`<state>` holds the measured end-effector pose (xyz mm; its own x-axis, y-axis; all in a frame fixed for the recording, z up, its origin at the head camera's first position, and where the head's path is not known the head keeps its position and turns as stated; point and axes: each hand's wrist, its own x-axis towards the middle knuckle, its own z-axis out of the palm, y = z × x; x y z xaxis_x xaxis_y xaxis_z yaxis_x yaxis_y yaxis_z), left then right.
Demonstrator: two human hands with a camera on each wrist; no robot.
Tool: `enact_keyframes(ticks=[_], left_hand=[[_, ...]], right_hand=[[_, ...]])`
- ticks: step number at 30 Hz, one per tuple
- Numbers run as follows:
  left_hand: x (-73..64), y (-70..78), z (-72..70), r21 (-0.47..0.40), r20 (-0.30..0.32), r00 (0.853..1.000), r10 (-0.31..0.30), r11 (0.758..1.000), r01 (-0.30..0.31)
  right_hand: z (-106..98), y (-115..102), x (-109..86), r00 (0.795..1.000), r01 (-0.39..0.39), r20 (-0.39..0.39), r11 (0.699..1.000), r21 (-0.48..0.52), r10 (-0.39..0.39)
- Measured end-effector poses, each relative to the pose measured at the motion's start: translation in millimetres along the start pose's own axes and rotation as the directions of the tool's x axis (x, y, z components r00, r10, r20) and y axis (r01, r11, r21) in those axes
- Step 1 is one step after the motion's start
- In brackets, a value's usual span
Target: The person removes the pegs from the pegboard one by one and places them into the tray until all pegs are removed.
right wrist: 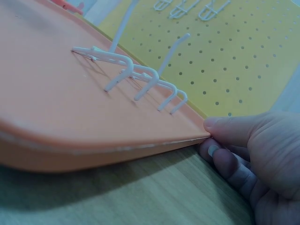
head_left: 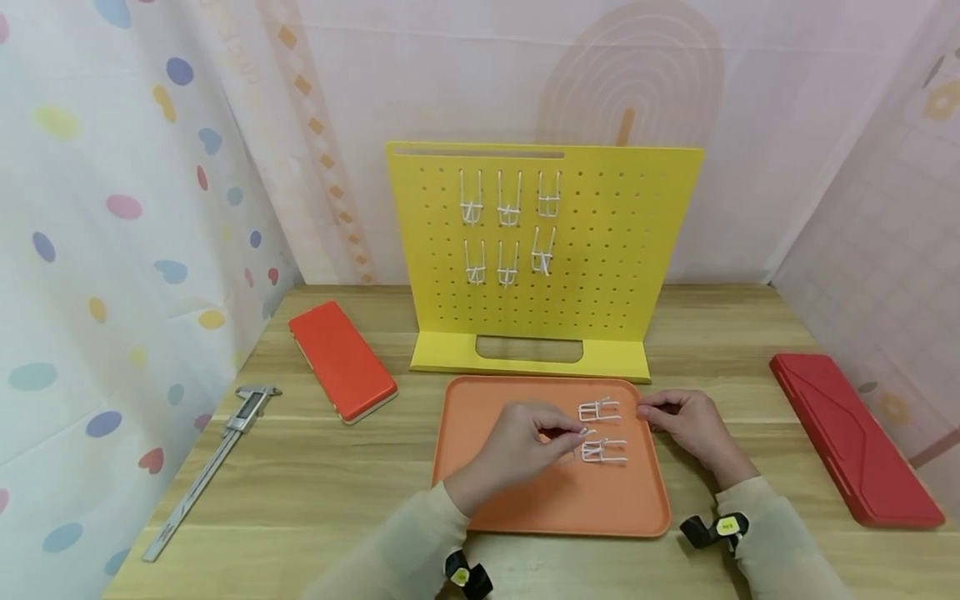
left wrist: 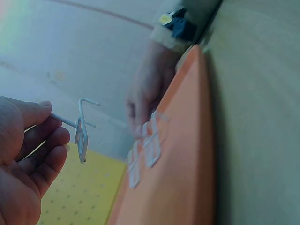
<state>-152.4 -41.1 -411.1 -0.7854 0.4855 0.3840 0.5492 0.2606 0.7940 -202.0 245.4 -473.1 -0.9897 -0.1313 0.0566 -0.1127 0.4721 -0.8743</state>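
Observation:
Between the thumb and fingers of my left hand [head_left: 521, 446] a white wire pegboard hook [left wrist: 81, 136] is pinched by its prong, raised over the orange tray [head_left: 555, 508]. Two more white hooks lie on the tray's right half, an upper hook [head_left: 598, 410] and a lower hook [head_left: 604, 452]. My right hand [head_left: 693, 427] pinches the tray's right rim near its far corner, thumb on top and fingers below, as the right wrist view shows. Behind the tray stands a yellow pegboard [head_left: 615, 275] with several white hooks [head_left: 508, 208] hanging in two rows.
A digital caliper [head_left: 217, 467] lies at the table's left. Nearer the board is an orange-red case [head_left: 343, 360]. A dark red case [head_left: 855, 442] lies at the right edge. Patterned curtains [head_left: 480, 75] hang behind and at both sides of the wooden table [head_left: 337, 500].

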Motion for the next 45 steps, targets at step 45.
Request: enact_keyframes(ticks=[45], left_hand=[[-3.5,-10.2,61.3,0.256,0.203,0.977,0.067,0.959,-0.119]], right_hand=[[1,3,1.4,1.000,0.004,-0.005,1.000,-0.001,-0.004]])
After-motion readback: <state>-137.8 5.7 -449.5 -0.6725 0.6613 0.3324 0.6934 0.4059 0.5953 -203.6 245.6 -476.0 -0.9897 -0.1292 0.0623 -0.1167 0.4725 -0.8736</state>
